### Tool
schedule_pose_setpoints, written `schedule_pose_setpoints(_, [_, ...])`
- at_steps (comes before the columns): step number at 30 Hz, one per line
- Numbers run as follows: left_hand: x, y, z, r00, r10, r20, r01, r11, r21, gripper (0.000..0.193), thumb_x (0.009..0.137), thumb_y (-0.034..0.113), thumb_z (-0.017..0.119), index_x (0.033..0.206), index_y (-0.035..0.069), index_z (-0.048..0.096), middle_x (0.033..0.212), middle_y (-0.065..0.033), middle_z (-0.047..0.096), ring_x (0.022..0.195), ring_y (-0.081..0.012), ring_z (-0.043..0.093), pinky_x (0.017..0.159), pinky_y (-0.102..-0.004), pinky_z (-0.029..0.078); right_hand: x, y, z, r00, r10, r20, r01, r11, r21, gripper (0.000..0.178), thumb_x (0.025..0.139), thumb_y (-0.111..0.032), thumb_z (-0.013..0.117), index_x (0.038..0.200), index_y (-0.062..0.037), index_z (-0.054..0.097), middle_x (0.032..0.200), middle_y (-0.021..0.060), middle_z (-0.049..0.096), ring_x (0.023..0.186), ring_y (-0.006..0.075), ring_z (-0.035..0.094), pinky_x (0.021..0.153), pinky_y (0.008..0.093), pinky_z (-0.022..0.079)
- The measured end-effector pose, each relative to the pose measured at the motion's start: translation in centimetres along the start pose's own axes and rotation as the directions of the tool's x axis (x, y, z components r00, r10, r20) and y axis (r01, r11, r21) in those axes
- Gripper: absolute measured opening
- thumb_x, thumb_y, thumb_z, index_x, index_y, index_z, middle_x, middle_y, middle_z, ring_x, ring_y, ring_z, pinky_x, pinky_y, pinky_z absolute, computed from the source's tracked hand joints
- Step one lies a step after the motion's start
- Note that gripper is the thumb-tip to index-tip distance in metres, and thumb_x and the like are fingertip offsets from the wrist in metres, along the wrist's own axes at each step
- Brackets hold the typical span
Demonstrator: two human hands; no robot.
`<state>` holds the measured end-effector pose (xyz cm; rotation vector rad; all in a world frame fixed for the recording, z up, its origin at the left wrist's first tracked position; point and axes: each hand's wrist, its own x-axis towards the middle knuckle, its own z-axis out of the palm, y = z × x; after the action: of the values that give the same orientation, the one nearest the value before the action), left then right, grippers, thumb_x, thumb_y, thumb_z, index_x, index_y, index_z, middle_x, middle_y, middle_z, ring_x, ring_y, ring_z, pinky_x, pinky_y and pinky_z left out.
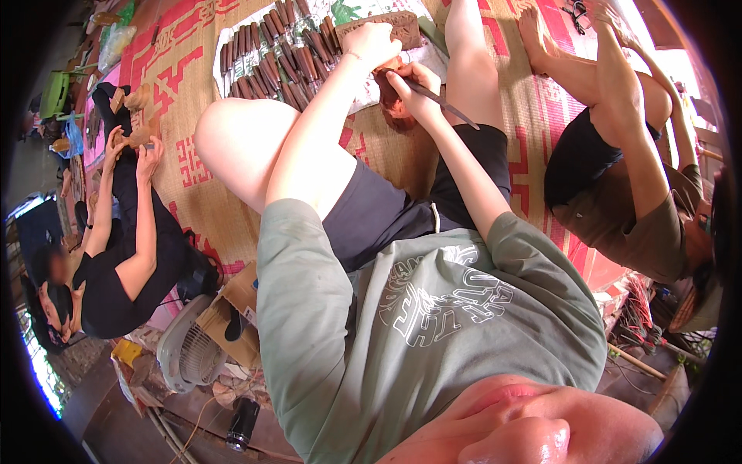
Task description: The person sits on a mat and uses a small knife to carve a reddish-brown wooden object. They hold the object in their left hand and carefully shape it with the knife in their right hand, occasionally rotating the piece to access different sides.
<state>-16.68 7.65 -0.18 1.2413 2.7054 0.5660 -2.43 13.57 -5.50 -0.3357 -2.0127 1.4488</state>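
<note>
My left hand (372,45) is closed at the near edge of a carved brown wooden block (403,29); its fingers hide what they hold. Just nearer and to the right, my right hand (420,87) grips a thin carving chisel (450,109), whose long grey shaft slants down toward my right thigh. Below that hand sits a reddish-brown wooden piece (394,116), partly covered by the fingers. Several dark wooden-handled carving tools (270,50) lie in rows on a white cloth (226,73) left of my hands.
A patterned straw mat (170,54) spreads under me. At left, another person's hands (139,151) hold a wooden piece; a second person (618,155) sits at right. Behind me on the left are a fan (188,348), a cardboard box (224,313) and a black flask (243,424).
</note>
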Motion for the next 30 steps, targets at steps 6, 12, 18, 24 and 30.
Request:
schedule_pose_setpoints(6, [-0.2, 0.5, -0.6, 0.998, -0.049, 0.034, 0.048, 0.999, 0.021, 0.026, 0.074, 0.032, 0.055, 0.079, 0.009, 0.063, 0.079, -0.014, 0.066, 0.077, -0.0294, 0.065, 0.07, -0.0403, 0.053, -1.2, -0.4, -0.5, 0.999, 0.045, 0.019, -0.047, 0.994, 0.099, 0.024, 0.071, -0.008, 0.072, 0.064, -0.0005, 0.051, 0.058, 0.0073, 0.052, 0.053, 0.0112, 0.047, 0.051, 0.0263, 0.041])
schedule_pose_setpoints(12, [0.1, 2.2, -0.8, 0.99, -0.087, 0.115, 0.082, 0.995, 0.048, 0.032, 0.075, 0.032, 0.052, 0.09, 0.007, 0.064, 0.089, -0.0157, 0.067, 0.084, -0.0298, 0.065, 0.073, -0.0404, 0.053, -0.3, 0.8, -0.9, 0.998, 0.052, -0.034, -0.049, 0.997, 0.067, 0.023, 0.072, -0.01, 0.072, 0.065, -0.0001, 0.052, 0.059, 0.0069, 0.053, 0.054, 0.0109, 0.047, 0.052, 0.0268, 0.041])
schedule_pose_setpoints(18, [-0.7, 2.2, -1.1, 0.98, -0.162, 0.119, 0.156, 0.986, 0.053, 0.033, 0.076, 0.032, 0.051, 0.091, 0.006, 0.064, 0.09, -0.0173, 0.066, 0.085, -0.0302, 0.066, 0.072, -0.0399, 0.053, -1.4, -0.2, -1.5, 0.988, 0.146, 0.055, -0.148, 0.988, 0.041, 0.022, 0.074, -0.01, 0.071, 0.066, 0.0003, 0.053, 0.061, 0.0081, 0.056, 0.055, 0.0116, 0.049, 0.052, 0.0261, 0.041])
schedule_pose_setpoints(24, [-0.9, 3.2, -1.1, 0.967, -0.212, 0.138, 0.204, 0.976, 0.069, 0.034, 0.077, 0.033, 0.05, 0.091, 0.006, 0.063, 0.089, -0.0167, 0.067, 0.082, -0.0302, 0.066, 0.072, -0.0401, 0.053, -0.7, -0.8, -1.5, 0.998, 0.055, -0.031, -0.054, 0.998, 0.029, 0.02, 0.074, -0.01, 0.07, 0.067, 0.0004, 0.055, 0.064, 0.0092, 0.058, 0.058, 0.0125, 0.053, 0.055, 0.0264, 0.044])
schedule_pose_setpoints(30, [-1.0, 3.5, -1.5, 0.97, -0.212, 0.121, 0.203, 0.976, 0.078, 0.035, 0.079, 0.035, 0.049, 0.09, 0.005, 0.063, 0.087, -0.0156, 0.067, 0.081, -0.03, 0.066, 0.071, -0.0406, 0.054, -1.0, -0.5, -2.1, 0.993, 0.116, 0.032, -0.118, 0.991, 0.067, 0.021, 0.074, -0.009, 0.069, 0.066, 0.0005, 0.053, 0.062, 0.0079, 0.056, 0.058, 0.0106, 0.052, 0.055, 0.0267, 0.043])
